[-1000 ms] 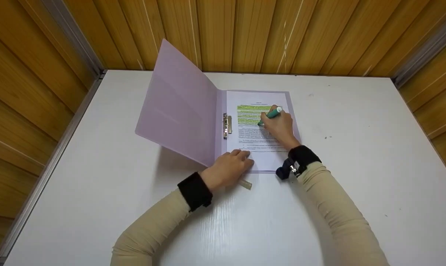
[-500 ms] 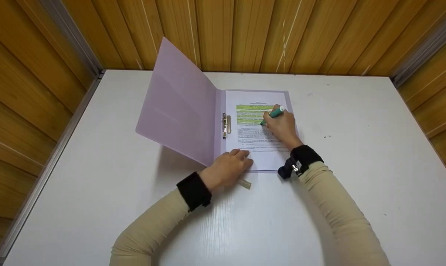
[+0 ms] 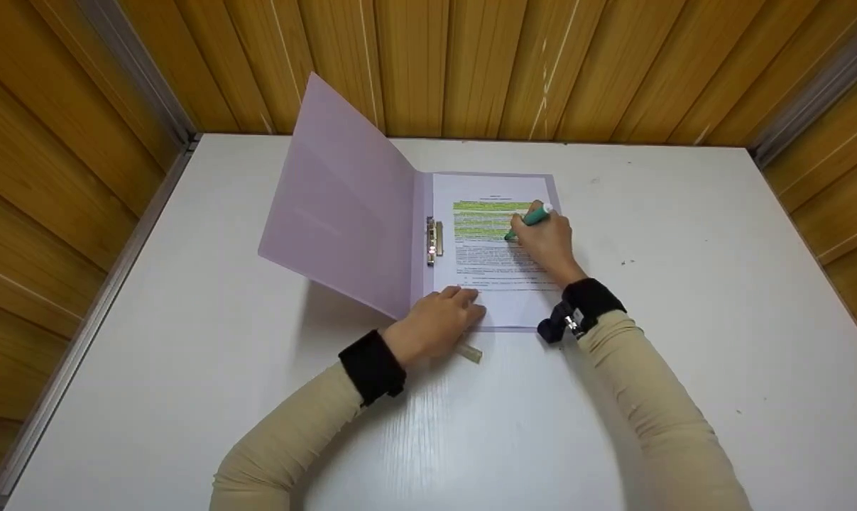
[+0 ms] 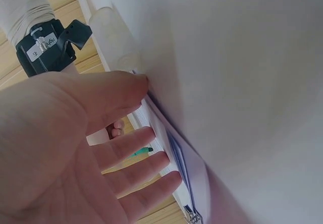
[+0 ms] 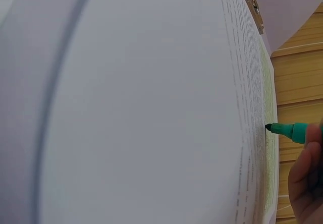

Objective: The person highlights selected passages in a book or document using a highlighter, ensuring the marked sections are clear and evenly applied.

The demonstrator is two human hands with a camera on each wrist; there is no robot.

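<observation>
Green highlighter point(image 3: 529, 221), slim plastic barrel with pale end cap, dark tip down on the printed sheet point(image 3: 495, 248) at the end of the third highlighted line; right wrist view shows the tip point(image 5: 269, 127) touching the paper beside the rows of small print. Right hand point(image 3: 547, 240) grips the highlighter, fingers curled tight round the barrel, heel of the hand resting on the page. Sheet is white, flat, with several lines near the top marked yellow-green, lying inside an open lilac folder point(image 3: 343, 206), thin matte plastic, its left cover standing up at a slant, a metal clip point(image 3: 433, 241) on the inner spine. Left hand point(image 3: 439, 323) lies on the lower left corner of the sheet and folder edge, fingers point(image 4: 133, 156) loosely spread and nearly straight, pressing flat, holding nothing. Small clear cap point(image 3: 471, 353), a short translucent cylinder, lies on the worktop point(image 3: 684, 284) just beside the left hand. Worktop white, smooth, faintly glossy. Black bands on both wrists, beige sleeves. Ribbed wooden wall panels point(image 3: 471, 64) behind.
</observation>
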